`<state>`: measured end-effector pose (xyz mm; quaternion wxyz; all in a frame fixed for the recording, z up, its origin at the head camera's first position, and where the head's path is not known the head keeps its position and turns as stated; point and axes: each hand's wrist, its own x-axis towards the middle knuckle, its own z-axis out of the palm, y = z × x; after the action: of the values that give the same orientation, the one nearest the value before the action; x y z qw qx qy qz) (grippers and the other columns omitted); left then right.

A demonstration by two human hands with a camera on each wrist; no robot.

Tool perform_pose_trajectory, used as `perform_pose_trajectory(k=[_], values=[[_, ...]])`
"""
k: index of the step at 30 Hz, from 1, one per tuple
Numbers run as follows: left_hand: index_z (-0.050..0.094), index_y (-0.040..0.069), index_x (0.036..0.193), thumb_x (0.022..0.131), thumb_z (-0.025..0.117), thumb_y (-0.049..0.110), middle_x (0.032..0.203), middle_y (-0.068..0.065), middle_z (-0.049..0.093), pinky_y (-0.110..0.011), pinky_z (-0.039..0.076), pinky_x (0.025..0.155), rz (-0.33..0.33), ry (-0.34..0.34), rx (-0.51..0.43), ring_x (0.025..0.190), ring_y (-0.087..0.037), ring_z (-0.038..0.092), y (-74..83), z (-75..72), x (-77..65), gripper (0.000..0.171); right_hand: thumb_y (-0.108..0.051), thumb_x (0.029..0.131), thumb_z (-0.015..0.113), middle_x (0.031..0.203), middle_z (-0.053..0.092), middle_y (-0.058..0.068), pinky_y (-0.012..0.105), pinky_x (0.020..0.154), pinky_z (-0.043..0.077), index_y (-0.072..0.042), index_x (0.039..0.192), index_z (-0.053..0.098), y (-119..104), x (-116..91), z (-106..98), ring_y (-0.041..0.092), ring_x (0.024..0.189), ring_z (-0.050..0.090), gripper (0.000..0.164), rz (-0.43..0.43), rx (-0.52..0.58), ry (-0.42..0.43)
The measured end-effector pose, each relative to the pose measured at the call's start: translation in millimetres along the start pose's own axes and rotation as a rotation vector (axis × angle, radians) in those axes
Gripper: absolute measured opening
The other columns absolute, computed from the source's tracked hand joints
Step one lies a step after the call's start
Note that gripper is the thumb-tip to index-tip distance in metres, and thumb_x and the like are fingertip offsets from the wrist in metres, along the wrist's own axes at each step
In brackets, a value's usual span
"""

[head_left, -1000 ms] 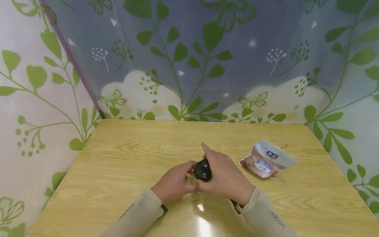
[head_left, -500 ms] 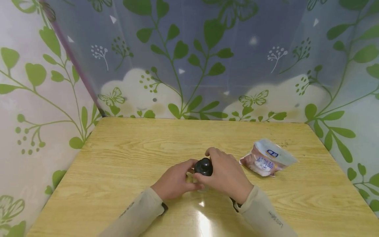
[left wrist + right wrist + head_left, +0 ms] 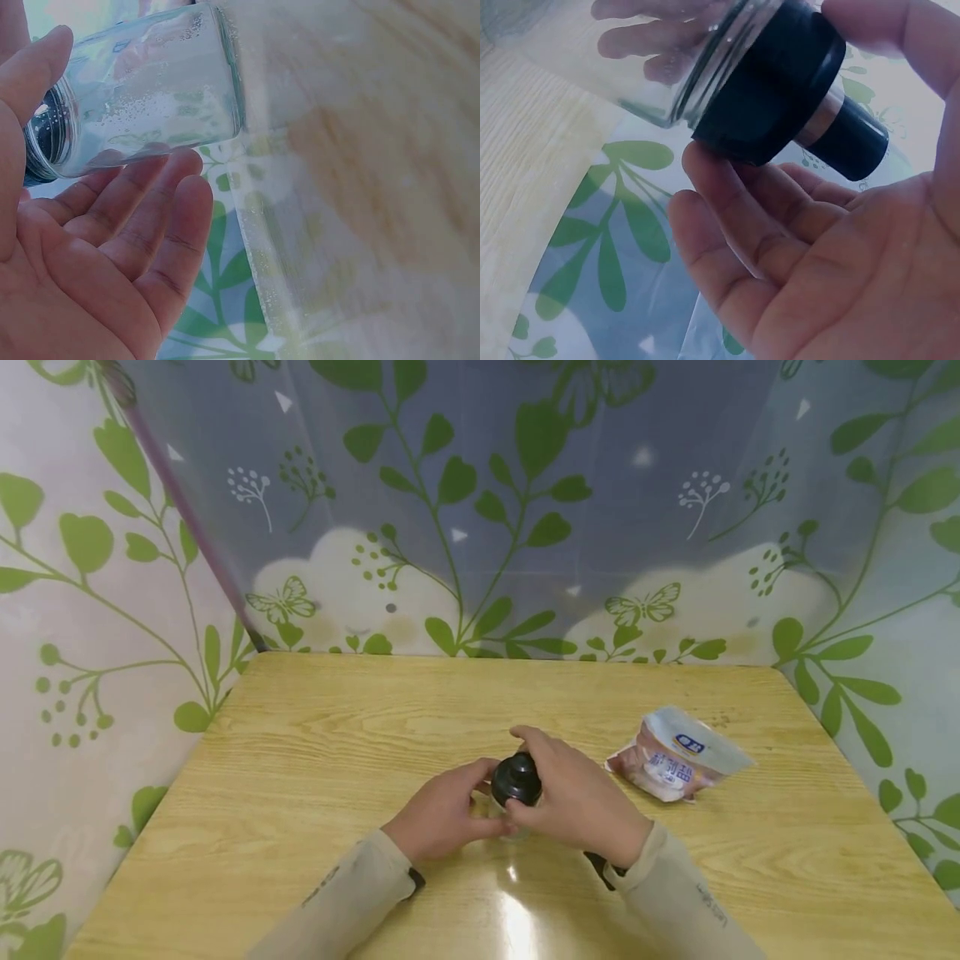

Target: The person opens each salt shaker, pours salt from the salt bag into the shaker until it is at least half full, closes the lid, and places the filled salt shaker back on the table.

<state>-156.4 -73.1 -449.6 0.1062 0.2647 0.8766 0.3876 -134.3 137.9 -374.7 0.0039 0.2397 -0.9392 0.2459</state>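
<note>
Table (image 3: 337, 718) beneath: right hand (image 3: 581, 793), forefinger (image 3: 534, 742) newly bent, grips lid (image 3: 769, 90); left hand (image 3: 442, 812) holds jar (image 3: 161, 79); only wrist views show droplets (image 3: 139, 109).

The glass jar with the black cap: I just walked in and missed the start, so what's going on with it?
A person is handling the glass jar with both hands. Their right hand grips the black cap on its mouth, while their left hand curls round the clear body. The jar stands upright on the wooden table. Whether the cap is tight can't be told. A printed bag sits untouched to the right.
</note>
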Motion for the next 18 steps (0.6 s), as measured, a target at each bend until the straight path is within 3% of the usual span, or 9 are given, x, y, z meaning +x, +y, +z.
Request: perform_pose_trajectory(k=[11, 18], values=[[0.054, 0.026, 0.145, 0.087, 0.08, 0.053, 0.131, 0.011, 0.066, -0.036, 0.055, 0.09, 0.006, -0.001, 0.015, 0.113, -0.01, 0.064, 0.2, -0.2, 0.4, 0.069, -0.026, 0.084, 0.082, 0.127, 0.065, 0.01, 0.04, 0.089, 0.055, -0.003, 0.156, 0.035, 1.7, -0.6, -5.7, 0.023, 0.106, 0.066, 0.089, -0.012, 0.029, -0.011], [0.054, 0.023, 0.146, 0.088, 0.081, 0.05, 0.133, 0.01, 0.065, -0.036, 0.055, 0.091, -0.005, -0.01, 0.01, 0.114, -0.011, 0.064, 2.2, -0.8, 0.0, 0.07, -0.026, 0.085, 0.082, 0.127, 0.064, 0.011, 0.042, 0.091, 0.055, -0.002, 0.151, 0.042, 2.6, -2.0, -10.1, 0.025, 0.109, 0.066, 0.081, -0.026, 0.008, 0.02]])
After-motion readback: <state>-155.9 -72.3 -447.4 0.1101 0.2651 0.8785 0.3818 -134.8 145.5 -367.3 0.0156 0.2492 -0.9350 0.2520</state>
